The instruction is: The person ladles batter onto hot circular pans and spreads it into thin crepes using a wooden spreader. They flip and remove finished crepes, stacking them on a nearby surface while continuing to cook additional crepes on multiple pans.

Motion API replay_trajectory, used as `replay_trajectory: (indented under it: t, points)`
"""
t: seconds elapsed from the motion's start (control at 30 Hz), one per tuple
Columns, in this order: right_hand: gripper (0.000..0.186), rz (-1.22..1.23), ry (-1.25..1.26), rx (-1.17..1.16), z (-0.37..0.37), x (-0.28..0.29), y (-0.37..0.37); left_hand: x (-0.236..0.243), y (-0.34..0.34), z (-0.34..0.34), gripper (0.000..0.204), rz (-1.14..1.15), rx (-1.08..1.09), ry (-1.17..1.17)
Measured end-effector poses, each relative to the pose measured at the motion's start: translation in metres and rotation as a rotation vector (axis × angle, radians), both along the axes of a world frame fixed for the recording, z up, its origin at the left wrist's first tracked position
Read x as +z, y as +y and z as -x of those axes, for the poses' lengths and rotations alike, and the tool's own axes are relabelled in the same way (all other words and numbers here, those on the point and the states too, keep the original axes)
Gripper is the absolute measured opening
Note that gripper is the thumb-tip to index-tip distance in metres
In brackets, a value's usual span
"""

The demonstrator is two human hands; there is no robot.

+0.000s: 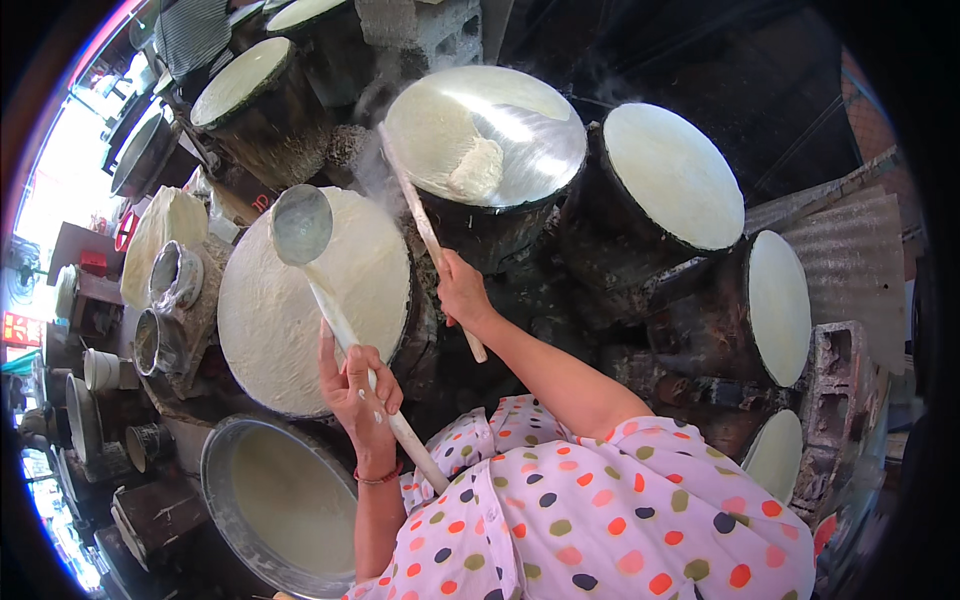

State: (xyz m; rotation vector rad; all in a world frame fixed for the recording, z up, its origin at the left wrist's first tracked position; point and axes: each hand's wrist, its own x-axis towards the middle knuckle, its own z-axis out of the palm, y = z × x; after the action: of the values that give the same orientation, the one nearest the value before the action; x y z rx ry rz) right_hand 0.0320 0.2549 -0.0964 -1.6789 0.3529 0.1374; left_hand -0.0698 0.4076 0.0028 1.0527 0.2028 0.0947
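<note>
My left hand (363, 400) is around the pale handle of a long ladle, its fingers partly straightened and spotted with white. The ladle's grey round bowl (302, 225) is over a wide pot top (265, 330) covered in a cream-white layer. In my right hand (464, 290) is a long, slim wooden stick (422, 225), slanting up and left. Its far end is beside the rim of a steaming pot (505, 225). On that pot's round top, a cream-coloured lump (476, 170) lies next to a shiny, wet-looking area.
A large metal basin (225, 500) of whitish liquid stands at lower left. More dark pots with pale round tops, such as one at right (675, 175), ring the work area. Concrete blocks (838, 390) edge the right side. Small cans and tubs (160, 342) crowd the left.
</note>
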Motion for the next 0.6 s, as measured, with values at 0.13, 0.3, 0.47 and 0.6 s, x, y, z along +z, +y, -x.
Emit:
replay_trajectory:
  t: [0.13, 0.3, 0.47, 0.6]
  points:
    - [0.023, 0.047, 0.063, -0.008, 0.011, -0.003, -0.003, -0.003, 0.008, 0.007, 0.050, 0.010, -0.012, -0.014]
    - [0.030, -0.211, 0.167, -0.125, 0.057, 0.001, -0.036, -0.004, 0.007, 0.009, 0.050, 0.004, -0.017, 0.015]
    - [0.029, -0.309, 0.205, -0.245, 0.075, -0.002, -0.073, 0.001, -0.007, 0.006, 0.050, 0.011, -0.044, -0.009]
    - [0.028, -0.398, 0.188, -0.279, 0.071, -0.004, -0.098, 0.005, -0.022, 0.002, 0.050, -0.005, -0.059, -0.019]
